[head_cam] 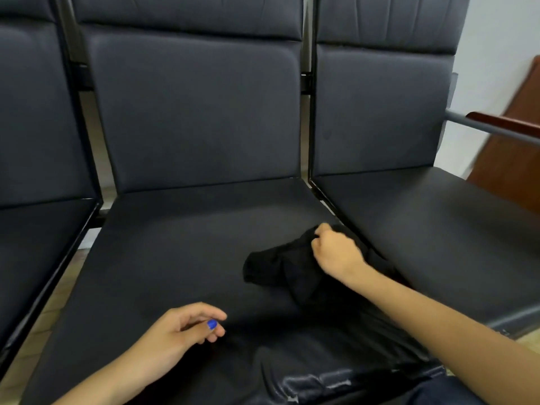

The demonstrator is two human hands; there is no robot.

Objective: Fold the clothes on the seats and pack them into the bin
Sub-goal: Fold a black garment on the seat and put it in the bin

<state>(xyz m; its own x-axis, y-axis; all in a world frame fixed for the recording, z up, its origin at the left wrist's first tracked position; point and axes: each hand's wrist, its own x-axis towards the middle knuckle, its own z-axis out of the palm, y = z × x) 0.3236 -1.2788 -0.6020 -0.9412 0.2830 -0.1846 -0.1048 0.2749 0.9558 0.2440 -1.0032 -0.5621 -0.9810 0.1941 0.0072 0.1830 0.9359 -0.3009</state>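
Black garment (295,270) lies crumpled on the middle seat (175,258), pinched by the right hand (336,249); the left hand (181,331) hovers loosely curled, holding nothing.

A single head-worn wide-angle camera looks forward and down from close above the middle seat (181,258) of a row of dark padded chairs. The backrests (198,112) fill the upper frame, bowed by the lens; both forearms enter from the bottom edge.
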